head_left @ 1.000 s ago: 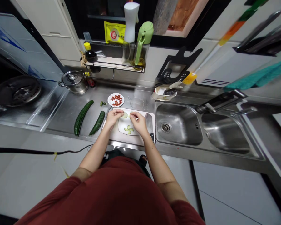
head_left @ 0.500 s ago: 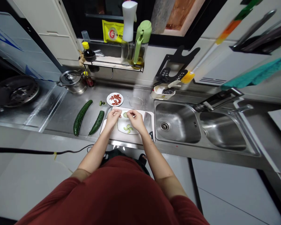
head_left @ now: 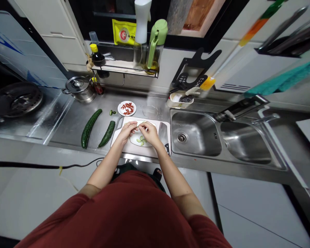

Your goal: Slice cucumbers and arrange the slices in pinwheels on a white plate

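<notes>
My left hand and my right hand meet over a white plate. The fingers of both are pinched, fingertips close together; whatever they hold is too small to make out. Below them, several pale green cucumber slices lie curved on the plate, and more green shows partly behind my fingers. The plate rests on a light cutting board. At the board's right side lies a knife with a broad blade and a black handle.
Left of the board lie a whole cucumber, a cut cucumber and small green ends. Behind is a white dish of red pieces. A lidded pot stands back left. On the right is a double sink.
My hands have come together over the plate; they were slightly apart before. My left hand has moved right, its fingertips now beside those of my right hand.
</notes>
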A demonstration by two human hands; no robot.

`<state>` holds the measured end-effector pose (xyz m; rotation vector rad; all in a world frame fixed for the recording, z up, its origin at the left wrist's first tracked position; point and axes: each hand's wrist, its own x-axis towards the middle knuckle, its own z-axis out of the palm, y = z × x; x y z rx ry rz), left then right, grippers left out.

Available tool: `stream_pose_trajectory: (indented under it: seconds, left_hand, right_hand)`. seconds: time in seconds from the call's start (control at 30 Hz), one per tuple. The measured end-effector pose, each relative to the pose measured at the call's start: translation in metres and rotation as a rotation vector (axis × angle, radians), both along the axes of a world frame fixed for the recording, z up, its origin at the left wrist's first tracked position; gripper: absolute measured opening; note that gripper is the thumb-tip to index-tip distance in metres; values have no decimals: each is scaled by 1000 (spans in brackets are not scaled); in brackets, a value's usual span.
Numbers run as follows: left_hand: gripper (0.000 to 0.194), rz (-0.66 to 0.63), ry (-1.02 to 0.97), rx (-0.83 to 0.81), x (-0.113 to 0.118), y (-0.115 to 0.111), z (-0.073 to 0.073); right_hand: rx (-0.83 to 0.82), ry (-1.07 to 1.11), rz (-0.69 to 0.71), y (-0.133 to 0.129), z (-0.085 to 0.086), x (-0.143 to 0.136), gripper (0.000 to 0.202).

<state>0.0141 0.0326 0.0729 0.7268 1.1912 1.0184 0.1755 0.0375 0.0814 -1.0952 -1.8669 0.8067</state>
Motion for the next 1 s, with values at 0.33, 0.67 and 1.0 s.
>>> stream_pose_trajectory:
  seconds: [0.33,0.67,1.0]
  left_hand:
    - [51,58,102,22,-5,8,-15]
    - [52,76,126,45,-11,14,-21]
    - [45,55,148,75,-16,20,-36]
  right_hand:
    - [-11,-55,13,3,-15,2,14]
    - [-139,-22,28,16,-36,-4,16]
    - [-304,77,66,24,-60,-9,16]
